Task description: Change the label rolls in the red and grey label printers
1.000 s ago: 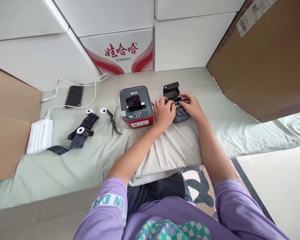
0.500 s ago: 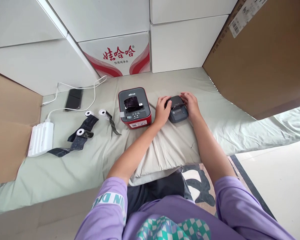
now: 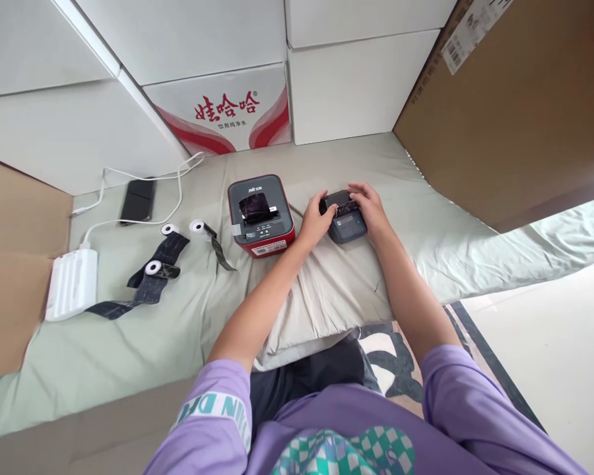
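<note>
Small grey printer [image 3: 346, 224] is sitting on a pale pillow [image 3: 327, 297], just right of the red printer [image 3: 260, 216]; lid is lying down, w/ a dark strip showing at the slot; display on its front is too small to read. Left hand [image 3: 315, 223] is gripping its left edge, fingers curled in; right hand [image 3: 371, 207] is cupping the right side & top, fingers bent over the lid, hiding the back part. Red printer is showing a white logo on the lid & a white sticker on the front, both unreadable. Three paper rolls [image 3: 168, 231] w/ dark tails are lying well to the left. Carton [image 3: 225, 109] behind is reading 娃哈哈 in red; smaller line beneath is hard to make out. Shipping label [image 3: 475, 26] on the brown cardboard is getting cut off by the top edge.
</note>
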A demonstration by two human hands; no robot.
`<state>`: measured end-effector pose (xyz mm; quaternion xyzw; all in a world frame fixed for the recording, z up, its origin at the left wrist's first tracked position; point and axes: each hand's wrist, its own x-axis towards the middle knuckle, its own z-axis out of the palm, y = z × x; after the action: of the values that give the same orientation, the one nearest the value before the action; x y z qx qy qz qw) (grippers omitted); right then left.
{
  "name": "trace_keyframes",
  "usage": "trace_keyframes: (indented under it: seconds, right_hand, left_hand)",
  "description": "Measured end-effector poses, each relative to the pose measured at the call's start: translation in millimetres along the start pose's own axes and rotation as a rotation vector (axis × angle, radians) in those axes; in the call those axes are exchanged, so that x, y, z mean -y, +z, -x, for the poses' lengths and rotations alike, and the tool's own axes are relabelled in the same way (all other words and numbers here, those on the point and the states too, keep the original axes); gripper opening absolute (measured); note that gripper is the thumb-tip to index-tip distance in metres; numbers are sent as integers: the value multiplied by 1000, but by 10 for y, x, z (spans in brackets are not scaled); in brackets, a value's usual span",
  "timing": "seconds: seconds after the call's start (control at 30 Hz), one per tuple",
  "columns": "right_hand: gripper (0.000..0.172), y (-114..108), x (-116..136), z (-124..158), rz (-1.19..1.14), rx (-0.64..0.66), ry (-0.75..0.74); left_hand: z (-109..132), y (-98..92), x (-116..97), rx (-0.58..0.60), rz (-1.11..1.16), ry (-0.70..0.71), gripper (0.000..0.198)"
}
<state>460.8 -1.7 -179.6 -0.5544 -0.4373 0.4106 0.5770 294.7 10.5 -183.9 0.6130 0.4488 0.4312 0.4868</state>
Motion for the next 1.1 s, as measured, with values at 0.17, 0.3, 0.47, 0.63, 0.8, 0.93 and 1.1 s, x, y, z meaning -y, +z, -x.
trace_keyframes:
  seconds: [0.17,0.3,0.47,0.63,0.8,0.93,1.1]
  right_hand:
    - [35,-2,24,20,22,-33,-3]
    - [36,-5,68,26,-46,-104,34]
    - [27,-35,92,10,-110,-182,19]
    - [23,-26,88,-6,-85,-215,29]
    - [24,-30,99,-17,-105,-256,49]
    - [23,-57,109,-18,-103,-260,45]
    - [22,-33,136,3,-103,-274,45]
  left_hand:
    - [42,32,-52,-22,-44,-19,50]
    - [208,-50,-539,-6,-111,78,45]
    - [606,-1089,-1531,78,-238,363,37]
    - [704,-2394,-1512,62,-631,-288,42]
    - [446,-2570,-1140,385,-667,-631,55]
    - [392,-2437,-1160,369,-648,-628,57]
    - [388,-2423,-1137,412,-597,-586,54]
